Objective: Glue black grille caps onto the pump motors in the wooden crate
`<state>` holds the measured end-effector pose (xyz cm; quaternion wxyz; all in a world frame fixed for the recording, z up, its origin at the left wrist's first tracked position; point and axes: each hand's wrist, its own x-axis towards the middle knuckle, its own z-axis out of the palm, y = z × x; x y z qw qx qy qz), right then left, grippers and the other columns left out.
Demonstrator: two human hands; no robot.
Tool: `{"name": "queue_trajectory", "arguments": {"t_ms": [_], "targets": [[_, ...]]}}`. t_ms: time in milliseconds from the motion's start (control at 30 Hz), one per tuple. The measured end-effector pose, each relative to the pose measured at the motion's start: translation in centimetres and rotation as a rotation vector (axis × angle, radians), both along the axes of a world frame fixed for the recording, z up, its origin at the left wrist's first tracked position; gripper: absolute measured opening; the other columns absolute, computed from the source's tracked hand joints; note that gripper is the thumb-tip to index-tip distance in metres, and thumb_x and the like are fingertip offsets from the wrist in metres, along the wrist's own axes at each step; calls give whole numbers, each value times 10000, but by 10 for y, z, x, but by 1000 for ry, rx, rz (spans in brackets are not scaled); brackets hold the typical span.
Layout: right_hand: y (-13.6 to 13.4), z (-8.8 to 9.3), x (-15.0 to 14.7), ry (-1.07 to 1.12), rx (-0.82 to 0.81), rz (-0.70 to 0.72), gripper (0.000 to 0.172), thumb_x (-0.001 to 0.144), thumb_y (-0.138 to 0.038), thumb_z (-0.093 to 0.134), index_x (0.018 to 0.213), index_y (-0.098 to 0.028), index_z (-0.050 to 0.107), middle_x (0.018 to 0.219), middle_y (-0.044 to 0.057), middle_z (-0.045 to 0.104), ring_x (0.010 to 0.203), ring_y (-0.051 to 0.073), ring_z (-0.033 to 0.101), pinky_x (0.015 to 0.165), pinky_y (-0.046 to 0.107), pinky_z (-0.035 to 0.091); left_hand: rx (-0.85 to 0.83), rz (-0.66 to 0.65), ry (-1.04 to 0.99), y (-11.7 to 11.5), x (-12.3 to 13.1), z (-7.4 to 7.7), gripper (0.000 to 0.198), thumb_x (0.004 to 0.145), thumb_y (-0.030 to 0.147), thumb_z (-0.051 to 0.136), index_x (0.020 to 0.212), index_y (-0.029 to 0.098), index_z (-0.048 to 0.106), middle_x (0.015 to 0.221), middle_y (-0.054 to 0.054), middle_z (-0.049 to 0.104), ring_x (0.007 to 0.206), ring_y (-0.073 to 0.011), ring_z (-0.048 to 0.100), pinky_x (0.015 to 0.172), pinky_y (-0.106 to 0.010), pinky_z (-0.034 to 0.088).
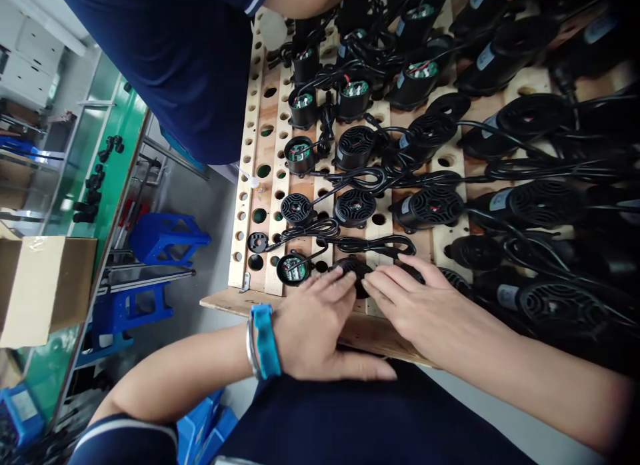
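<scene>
My left hand (317, 322), with a blue band and a silver bangle at the wrist, lies with fingers stretched and thumb apart. Its fingertips reach a black round housing (356, 270) near the rack's front edge. From the other side my right hand (407, 305) rests its fingertips by the same housing, thumb apart from the fingers. The hands partly cover this housing, so its top shows only in part. Left of it stands an uncapped black housing (293, 269) with a green circuit board inside. A loose black slotted cap (258, 242) lies behind that one, on a cable.
Several black housings with slotted caps (355, 207) and coiled black cables (377, 244) crowd the wooden rack (241, 215). A small bottle (255, 183) stands at its left. Another person's arm (305, 0) reaches over the far end. Blue stools (163, 238) and a green bench (117, 125) are at left.
</scene>
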<state>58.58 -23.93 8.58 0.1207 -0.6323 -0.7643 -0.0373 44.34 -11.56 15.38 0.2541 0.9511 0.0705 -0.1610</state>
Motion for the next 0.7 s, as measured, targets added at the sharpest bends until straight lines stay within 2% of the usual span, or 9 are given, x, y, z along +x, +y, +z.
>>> {"name": "queue_trajectory", "arguments": {"t_ms": [67, 133, 200, 267, 367, 433, 500, 600, 700], "targets": [[-1, 1, 0, 17, 35, -10, 364, 677, -76, 436, 915, -60, 711, 983, 151, 651, 1003, 277, 515, 971, 478, 353, -24, 23, 46, -10, -11, 5, 1044, 727, 782, 427, 1408, 1, 298, 1497, -239, 291, 1413, -330, 242, 1159, -497, 235], [-1, 3, 0, 47, 66, -28, 417, 687, -67, 402, 979, -46, 699, 1124, 169, 639, 1110, 289, 486, 983, 491, 350, 16, 16, 68, -18, -15, 4, 1059, 743, 790, 374, 1417, -20, 269, 1514, -236, 235, 1430, -320, 187, 1177, -488, 187], [-1, 4, 0, 66, 73, -29, 447, 693, -60, 378, 1010, -41, 692, 1208, 174, 611, 1158, 289, 468, 983, 498, 358, 79, -16, 76, -21, -14, -1, 1012, 779, 768, 330, 1410, -23, 289, 1520, -221, 221, 1435, -309, 171, 1177, -479, 196], [0, 4, -1, 68, 58, -12, 438, 686, -56, 372, 968, -58, 707, 1201, 174, 617, 1129, 289, 490, 973, 506, 372, 153, -62, 92, -23, -11, -7, 952, 802, 732, 352, 1391, -15, 337, 1517, -209, 236, 1427, -312, 205, 1159, -489, 249], [1, 1, -5, 78, 29, -18, 406, 685, -49, 375, 894, -107, 719, 1172, 162, 633, 1076, 291, 518, 970, 542, 374, 284, -116, 108, -26, -8, -16, 646, 892, 487, 417, 1335, 18, 440, 1495, -178, 310, 1390, -300, 311, 1092, -505, 369], [-1, -2, -4, 104, 8, -39, 399, 699, -47, 383, 915, -115, 711, 1176, 162, 629, 1066, 292, 526, 977, 567, 365, 367, -113, 84, -28, -7, -19, 441, 925, 264, 359, 1275, 47, 516, 1464, -149, 388, 1363, -278, 369, 1053, -498, 417], [-3, -6, 2, 175, -10, -40, 391, 732, -62, 390, 965, -123, 698, 1192, 156, 617, 1084, 294, 526, 988, 581, 354, 395, -103, 51, -27, -6, -19, 417, 920, 164, 303, 1240, 59, 549, 1431, -134, 447, 1339, -262, 409, 1053, -503, 419], [-1, -10, 19, 365, -53, 2, 333, 844, -156, 403, 1032, -183, 677, 1213, 105, 596, 1087, 265, 544, 953, 508, 423, 309, -118, 60, -21, -5, -15, 433, 899, 234, 379, 1277, 65, 506, 1432, -125, 451, 1324, -248, 430, 1089, -540, 371], [10, -9, 37, 474, -114, -22, 267, 891, -275, 460, 1038, -187, 665, 1134, 94, 619, 929, 218, 618, 781, 376, 516, 245, -121, 87, -14, -6, -11, 571, 831, 367, 519, 1314, 69, 457, 1468, -129, 398, 1346, -252, 397, 1110, -549, 338]]}}
